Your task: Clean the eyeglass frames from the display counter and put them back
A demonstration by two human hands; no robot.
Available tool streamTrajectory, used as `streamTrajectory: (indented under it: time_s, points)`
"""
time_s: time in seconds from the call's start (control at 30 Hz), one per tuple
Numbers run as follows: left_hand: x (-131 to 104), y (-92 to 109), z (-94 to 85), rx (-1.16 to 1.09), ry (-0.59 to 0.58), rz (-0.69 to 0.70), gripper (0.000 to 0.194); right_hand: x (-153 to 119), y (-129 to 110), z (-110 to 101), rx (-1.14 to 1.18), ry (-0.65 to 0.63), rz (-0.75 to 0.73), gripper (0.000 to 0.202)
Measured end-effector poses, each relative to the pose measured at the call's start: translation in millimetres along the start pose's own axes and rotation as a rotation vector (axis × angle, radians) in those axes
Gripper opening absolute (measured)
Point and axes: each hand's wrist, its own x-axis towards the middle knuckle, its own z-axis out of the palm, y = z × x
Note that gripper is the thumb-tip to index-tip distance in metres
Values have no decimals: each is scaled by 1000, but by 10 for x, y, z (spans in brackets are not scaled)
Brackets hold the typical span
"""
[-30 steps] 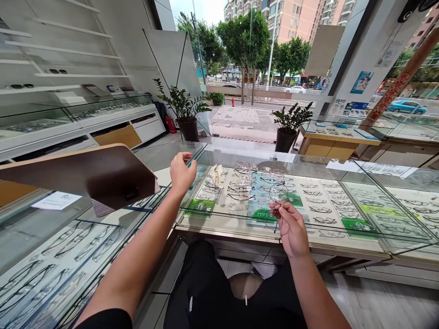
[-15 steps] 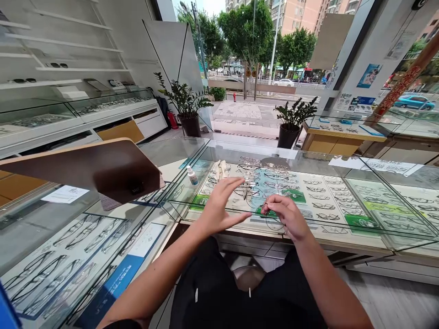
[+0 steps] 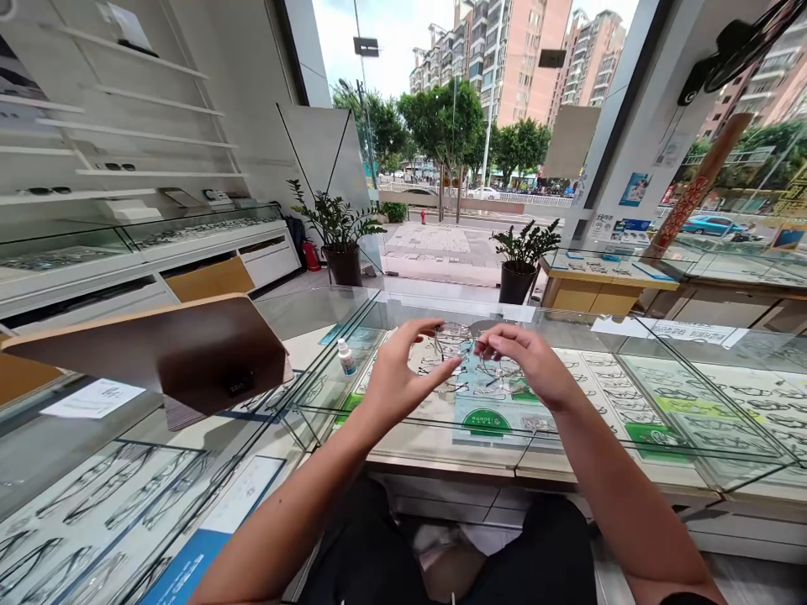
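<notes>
A pair of thin-rimmed round eyeglasses is held up above the glass counter, its clear lenses hard to separate from the frames displayed behind. My right hand pinches it at the bridge and right lens, fingers bent together. At the other lens, my left hand curves around the edge, fingertips above and thumb below; they appear to touch the rim. Beneath both hands lies the glass display case, with rows of eyeglasses and a green-and-white card inside.
A small white spray bottle stands left of my left hand. Farther left, a brown tilted panel, probably a mirror's back, rises over the counter. Potted plants stand beyond, before the glass doors.
Both hands have risen with the eyeglasses, away from the counter's front edge. My left fingers and thumb have drawn closer around the lens. The view has tilted upward.
</notes>
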Motion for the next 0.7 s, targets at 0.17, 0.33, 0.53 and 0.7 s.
streamTrajectory:
  time_s: [0.17, 0.33, 0.53, 0.7]
  points:
    - [262, -8, 56, 14, 249, -28, 50, 57, -19, -19, -277, 426, -282, 45]
    - [377, -2, 158, 40, 401, 23, 50, 94, 67, 89, -427, 545, -380, 59]
    - [371, 85, 251, 110, 486, 75, 49, 163, 136, 116, -407, 578, -356, 50]
    - [356, 128, 259, 103, 481, 73, 48, 163, 143, 111, -401, 598, -350, 47]
